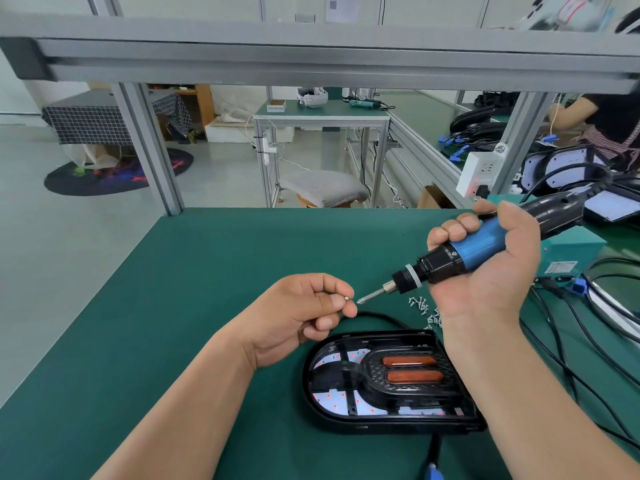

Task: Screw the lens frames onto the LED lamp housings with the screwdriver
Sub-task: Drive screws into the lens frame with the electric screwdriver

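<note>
Centre frame: left hand [298, 315] pinching a small screw [346, 298] between thumb and forefinger, just beside the bit tip. Right of centre: right hand [491, 275] wrapped round the blue-and-black screwdriver [467, 249], bit angled down-left. Lower centre, flat on the green surface [173, 306]: black LED lamp housing [307, 382] with lens frame [375, 374] inside. Loose screws [424, 308] scattered just above it.

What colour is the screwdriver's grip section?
The screwdriver grip is blue, between black ends; the head view shows it.
</note>
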`<state>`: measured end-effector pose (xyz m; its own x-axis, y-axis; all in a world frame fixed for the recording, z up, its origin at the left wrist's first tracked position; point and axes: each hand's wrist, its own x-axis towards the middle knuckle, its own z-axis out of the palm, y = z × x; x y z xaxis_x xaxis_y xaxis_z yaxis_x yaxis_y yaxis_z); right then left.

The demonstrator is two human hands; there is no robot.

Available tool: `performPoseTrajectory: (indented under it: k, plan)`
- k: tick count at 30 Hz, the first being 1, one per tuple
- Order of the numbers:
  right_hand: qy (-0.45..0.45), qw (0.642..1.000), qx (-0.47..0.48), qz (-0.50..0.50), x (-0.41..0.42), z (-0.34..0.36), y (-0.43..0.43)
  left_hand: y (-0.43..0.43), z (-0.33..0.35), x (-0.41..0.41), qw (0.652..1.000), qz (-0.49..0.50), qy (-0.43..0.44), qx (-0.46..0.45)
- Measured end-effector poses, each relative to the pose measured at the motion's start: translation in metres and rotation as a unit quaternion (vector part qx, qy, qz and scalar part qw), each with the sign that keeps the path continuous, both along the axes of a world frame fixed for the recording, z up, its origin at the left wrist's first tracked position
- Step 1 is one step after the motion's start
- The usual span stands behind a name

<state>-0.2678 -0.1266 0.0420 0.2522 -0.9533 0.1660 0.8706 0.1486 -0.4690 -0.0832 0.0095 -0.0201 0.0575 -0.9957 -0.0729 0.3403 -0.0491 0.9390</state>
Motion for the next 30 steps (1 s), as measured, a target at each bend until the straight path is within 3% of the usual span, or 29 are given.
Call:
performPoseTrajectory:
  k: [16,24,30]
  plan:
    - [0.009,1.0,-0.027,-0.003,0.004,-0.002,0.004,0.003,0.005,-0.006,0.999,0.019,-0.032,0.01]
    - [0.054,0.995,-0.067,-0.048,0.009,-0.005,0.01,0.001,0.005,-0.006,0.997,0.048,-0.062,-0.002]
    - [0.062,0.996,-0.042,-0.042,0.008,-0.01,0.01,0.002,0.004,-0.006,0.996,0.033,-0.078,-0.001]
